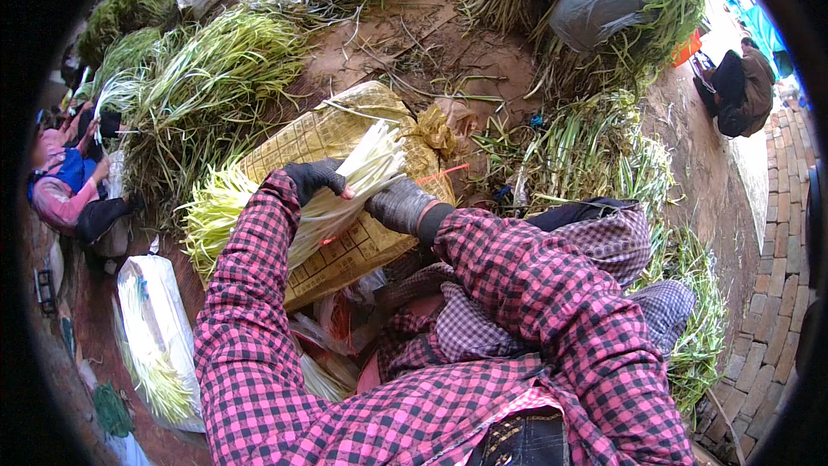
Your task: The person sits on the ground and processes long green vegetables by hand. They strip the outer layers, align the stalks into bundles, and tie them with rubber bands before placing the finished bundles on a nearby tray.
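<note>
A bundle of long pale vegetable stems, possibly blanched garlic leaves (372, 155), lies slantwise over a block wrapped in yellow plastic (349, 259). Its white ends point up and right, and a pile of yellow-green leafy tips (217, 207) spreads at the lower left. My left hand (317, 180), in a dark glove with a bare fingertip showing, grips the stems from above. Against their right side is my right hand (398, 205) in a worn grey glove, its fingers partly hidden by the stems. A thin red strip (443, 173) sticks out beside the block, which bears printed writing.
Heaped green leafy stalks (220, 71) lie at the left, with more trimmings (576, 149) at the right. A white-wrapped bundle (162, 336) sits low on the left. One person (71, 181) sits at far left, another (740, 90) at upper right near a brick pavement (776, 259).
</note>
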Demonstrator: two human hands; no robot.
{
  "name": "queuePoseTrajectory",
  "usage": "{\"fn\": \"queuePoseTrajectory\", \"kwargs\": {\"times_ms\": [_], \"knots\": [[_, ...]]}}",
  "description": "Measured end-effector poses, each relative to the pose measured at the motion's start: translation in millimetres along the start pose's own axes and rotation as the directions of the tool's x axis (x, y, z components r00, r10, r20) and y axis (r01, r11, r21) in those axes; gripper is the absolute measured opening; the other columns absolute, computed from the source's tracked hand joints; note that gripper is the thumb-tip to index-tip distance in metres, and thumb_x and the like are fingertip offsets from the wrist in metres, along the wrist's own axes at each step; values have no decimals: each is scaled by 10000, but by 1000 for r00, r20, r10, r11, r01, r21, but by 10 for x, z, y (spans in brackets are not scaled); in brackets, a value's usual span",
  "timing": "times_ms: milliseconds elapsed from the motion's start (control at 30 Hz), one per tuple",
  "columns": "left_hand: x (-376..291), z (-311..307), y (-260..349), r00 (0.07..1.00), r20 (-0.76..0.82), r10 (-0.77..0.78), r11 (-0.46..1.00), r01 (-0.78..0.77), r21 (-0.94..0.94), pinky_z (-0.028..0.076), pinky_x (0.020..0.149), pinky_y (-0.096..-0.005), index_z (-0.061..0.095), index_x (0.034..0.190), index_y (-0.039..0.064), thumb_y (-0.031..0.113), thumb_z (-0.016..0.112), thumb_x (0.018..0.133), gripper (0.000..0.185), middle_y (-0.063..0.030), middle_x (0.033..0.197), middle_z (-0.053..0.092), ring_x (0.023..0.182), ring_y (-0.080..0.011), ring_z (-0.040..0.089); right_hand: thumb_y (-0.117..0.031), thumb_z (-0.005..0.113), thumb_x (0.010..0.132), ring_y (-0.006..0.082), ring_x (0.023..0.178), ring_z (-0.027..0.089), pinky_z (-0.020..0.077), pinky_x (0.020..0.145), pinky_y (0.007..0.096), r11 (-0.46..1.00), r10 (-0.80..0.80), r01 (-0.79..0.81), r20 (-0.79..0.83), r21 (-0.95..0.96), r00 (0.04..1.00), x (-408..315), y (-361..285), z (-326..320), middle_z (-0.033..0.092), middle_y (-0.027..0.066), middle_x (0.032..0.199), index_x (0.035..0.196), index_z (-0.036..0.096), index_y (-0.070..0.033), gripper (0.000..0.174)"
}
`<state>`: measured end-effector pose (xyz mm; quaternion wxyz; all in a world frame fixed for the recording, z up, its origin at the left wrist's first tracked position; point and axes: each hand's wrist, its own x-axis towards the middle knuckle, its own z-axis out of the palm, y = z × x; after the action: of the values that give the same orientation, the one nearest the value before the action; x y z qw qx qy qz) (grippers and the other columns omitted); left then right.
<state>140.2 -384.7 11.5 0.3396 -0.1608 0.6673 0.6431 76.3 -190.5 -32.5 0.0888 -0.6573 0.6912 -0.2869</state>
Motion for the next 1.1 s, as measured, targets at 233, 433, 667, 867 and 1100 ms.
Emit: {"fn": "queuePoseTrajectory", "kwargs": {"times_ms": [233,433,667,867,1100], "knots": [[-131,11,39,998,-63,13,992,-21,-123,216,972,-271,490,1186,18,186,680,453,775,-83,1162,522,1088,-204,416,-113,515,696,324,924,556,438,828,370,998,19,-11,115,-68,993,127,-69,-280,601,151,952,936,623,-76,266],[-214,-38,3,987,-111,119,987,-130,-98,217,976,-269,434,1235,32,197,680,433,856,-72,1166,506,1093,-206,406,-113,509,713,290,927,568,427,840,361,986,12,18,182,-165,983,243,-98,-339,614,130,934,898,644,-95,230],[-305,-142,67,984,-136,116,981,-135,-137,241,964,-254,435,1240,37,176,662,444,839,-71,1162,508,1101,-198,406,-88,522,701,298,950,559,402,874,377,985,-108,95,-82,-147,991,362,-53,-271,614,131,942,905,643,-70,238],[-239,-42,18,983,-147,111,979,-134,-154,239,965,-257,443,1233,37,150,636,489,777,-63,1176,505,1103,-191,408,-93,526,709,333,968,526,419,841,377,990,-101,97,-35,-105,994,306,-120,-361,570,155,1022,1039,561,-70,333],[-255,65,80,990,-144,14,986,-38,-165,272,916,-243,497,1182,43,152,649,499,707,-52,1089,545,1012,-177,440,-168,397,817,263,1090,468,347,934,348,986,167,-163,211,-36,963,294,-245,-415,535,85,1146,1107,546,-140,327]]}}
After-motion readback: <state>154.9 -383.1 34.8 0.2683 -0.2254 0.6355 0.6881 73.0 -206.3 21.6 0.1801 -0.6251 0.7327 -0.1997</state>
